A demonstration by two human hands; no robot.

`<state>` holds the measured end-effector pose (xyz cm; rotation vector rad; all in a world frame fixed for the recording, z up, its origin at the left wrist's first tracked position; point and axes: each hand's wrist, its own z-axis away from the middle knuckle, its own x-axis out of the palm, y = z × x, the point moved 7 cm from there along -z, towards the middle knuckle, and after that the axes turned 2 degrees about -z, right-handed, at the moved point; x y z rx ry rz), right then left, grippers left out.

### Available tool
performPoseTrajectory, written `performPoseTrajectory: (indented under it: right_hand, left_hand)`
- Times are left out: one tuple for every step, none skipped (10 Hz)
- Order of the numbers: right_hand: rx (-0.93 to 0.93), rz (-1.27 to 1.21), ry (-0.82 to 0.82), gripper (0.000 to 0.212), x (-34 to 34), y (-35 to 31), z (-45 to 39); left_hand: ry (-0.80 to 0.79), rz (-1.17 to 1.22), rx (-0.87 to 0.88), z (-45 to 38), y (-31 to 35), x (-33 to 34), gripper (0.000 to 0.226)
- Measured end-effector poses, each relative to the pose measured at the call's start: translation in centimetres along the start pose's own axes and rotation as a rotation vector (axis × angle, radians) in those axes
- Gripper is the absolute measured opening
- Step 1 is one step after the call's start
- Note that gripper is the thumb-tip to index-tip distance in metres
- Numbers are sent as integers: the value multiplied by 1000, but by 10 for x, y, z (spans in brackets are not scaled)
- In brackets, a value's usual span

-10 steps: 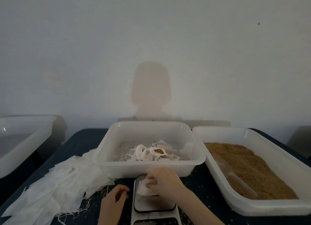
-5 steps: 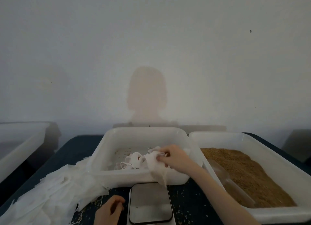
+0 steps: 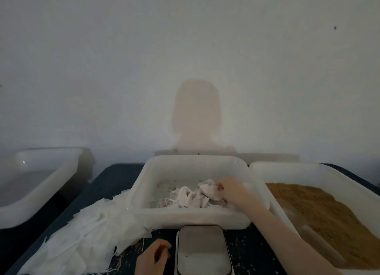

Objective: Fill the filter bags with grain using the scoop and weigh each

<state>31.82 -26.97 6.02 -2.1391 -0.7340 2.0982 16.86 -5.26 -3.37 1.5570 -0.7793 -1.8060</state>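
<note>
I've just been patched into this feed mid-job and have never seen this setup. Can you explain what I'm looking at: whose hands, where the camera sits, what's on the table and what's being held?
There is no machine here: a person works with bare hands, filmed by one camera worn on the head, looking forward and down. The right hand reaches into the middle tub and touches a filled bag lying on the pile of filled bags; whether it grips it I cannot tell. The left hand rests loosely curled beside the scale, whose plate is bare, and holds nothing. To the right is the grain tub with a clear scoop lying in it. Empty filter bags are stacked on the left, beyond them another tub.
</note>
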Motion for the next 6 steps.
performPoseTrajectory:
  right_hand:
    - [72, -32, 3, 26, 14, 18, -3]
    - [209, -245, 167, 21, 1, 37, -5]
    - [324, -540, 303, 19, -14, 52, -6]
    - [294, -236, 148, 15, -15, 47, -7]
    - [168, 128, -224, 24, 16, 40, -2]
    - [147, 152, -300, 27, 14, 34, 6]
  left_hand:
    - [-327, -88, -15, -3, -4, 3, 19]
    - [-57, -13, 7, -6, 5, 5, 20]
    - [286, 64, -46, 1, -1, 0, 22]
    - [352, 102, -75, 3, -5, 4, 17]
    - [358, 102, -73, 1, -12, 5, 17]
    - [363, 106, -63, -3, -17, 5, 19]
